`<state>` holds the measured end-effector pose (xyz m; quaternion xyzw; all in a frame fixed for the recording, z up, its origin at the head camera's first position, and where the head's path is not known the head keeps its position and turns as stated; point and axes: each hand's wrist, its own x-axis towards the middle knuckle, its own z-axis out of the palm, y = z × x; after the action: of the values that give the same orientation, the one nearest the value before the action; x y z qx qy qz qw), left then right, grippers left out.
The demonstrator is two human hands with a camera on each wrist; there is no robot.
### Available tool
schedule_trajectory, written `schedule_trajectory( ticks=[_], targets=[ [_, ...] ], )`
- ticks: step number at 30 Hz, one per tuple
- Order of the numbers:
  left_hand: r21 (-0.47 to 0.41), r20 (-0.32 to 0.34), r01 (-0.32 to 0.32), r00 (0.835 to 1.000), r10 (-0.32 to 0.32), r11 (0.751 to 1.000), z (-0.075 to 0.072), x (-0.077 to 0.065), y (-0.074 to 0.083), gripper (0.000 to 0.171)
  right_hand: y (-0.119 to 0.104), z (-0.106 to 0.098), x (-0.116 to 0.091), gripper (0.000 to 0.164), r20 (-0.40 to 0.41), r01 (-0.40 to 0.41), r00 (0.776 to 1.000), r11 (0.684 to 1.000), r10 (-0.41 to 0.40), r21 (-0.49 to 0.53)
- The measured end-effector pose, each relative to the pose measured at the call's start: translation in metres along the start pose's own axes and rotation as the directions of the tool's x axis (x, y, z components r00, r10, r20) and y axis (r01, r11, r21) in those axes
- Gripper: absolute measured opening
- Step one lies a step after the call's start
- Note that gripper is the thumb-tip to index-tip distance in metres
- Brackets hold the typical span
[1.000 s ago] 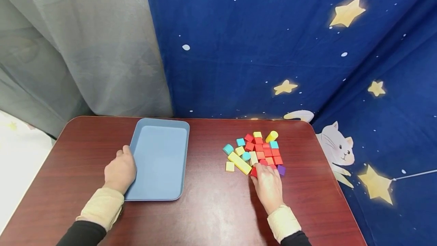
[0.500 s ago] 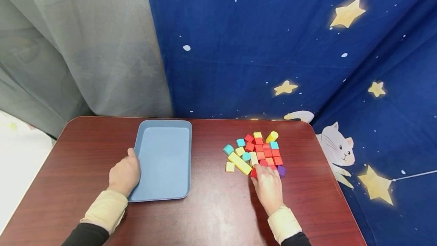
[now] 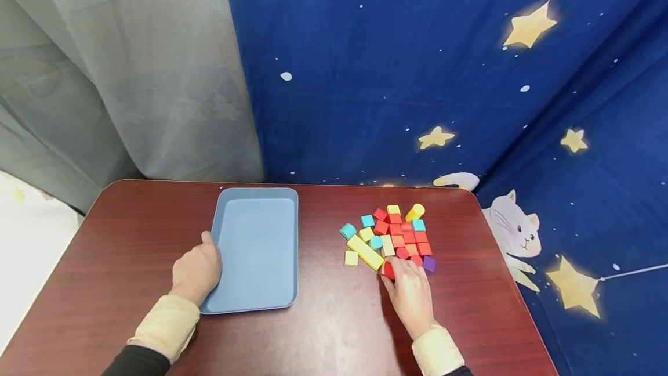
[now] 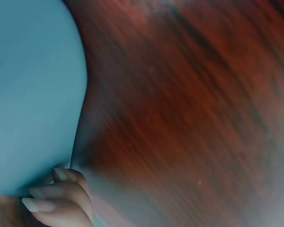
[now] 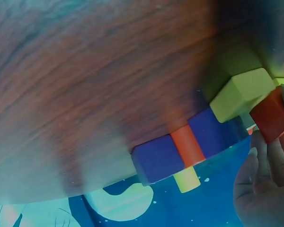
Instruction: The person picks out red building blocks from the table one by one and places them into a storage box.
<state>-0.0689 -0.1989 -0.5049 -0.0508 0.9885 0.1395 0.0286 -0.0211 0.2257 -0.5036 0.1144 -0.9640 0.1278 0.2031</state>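
Note:
A shallow blue-grey tray (image 3: 256,248) lies on the left half of the table. My left hand (image 3: 197,268) grips its left edge, and in the left wrist view the curled fingers (image 4: 61,208) sit at the rim. At the front of a block pile, my right hand (image 3: 412,297) pinches a red block (image 3: 387,271) between thumb and fingers. The right wrist view shows this red block (image 5: 270,116) tilted beside a yellow block (image 5: 242,94). The palm side of my right hand is hidden in the head view.
Behind the right hand spread several red blocks (image 3: 395,229), a long yellow block (image 3: 365,252), a purple block (image 3: 429,264), a turquoise cylinder (image 3: 375,242) and a standing yellow cylinder (image 3: 415,212). The brown table (image 3: 323,329) backs onto a blue starry curtain (image 3: 339,103).
The tray and my left hand have slid to the right. My right hand has drawn the red block slightly nearer, away from the pile. The head view has tilted a little.

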Motion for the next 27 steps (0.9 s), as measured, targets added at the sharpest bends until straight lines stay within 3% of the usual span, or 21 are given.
schedule_trajectory(
  ticks=[11,20,27],
  targets=[
    [-0.022,-0.041,0.029,0.999,-0.029,0.999,0.008,0.000,0.000,0.020,-0.015,-0.007,0.010,0.045,-0.053,0.072,0.996,0.997,-0.071,0.013],
    [-0.005,-0.094,0.023,0.995,-0.024,1.000,0.013,0.001,0.005,0.016,-0.033,-0.009,0.019,0.042,-0.029,0.060,0.998,0.994,-0.058,0.096],
    [0.006,-0.092,0.017,0.996,-0.016,1.000,0.015,-0.001,0.006,0.008,-0.049,-0.004,0.025,0.042,-0.033,0.060,0.998,0.992,-0.057,0.108]
  ],
)
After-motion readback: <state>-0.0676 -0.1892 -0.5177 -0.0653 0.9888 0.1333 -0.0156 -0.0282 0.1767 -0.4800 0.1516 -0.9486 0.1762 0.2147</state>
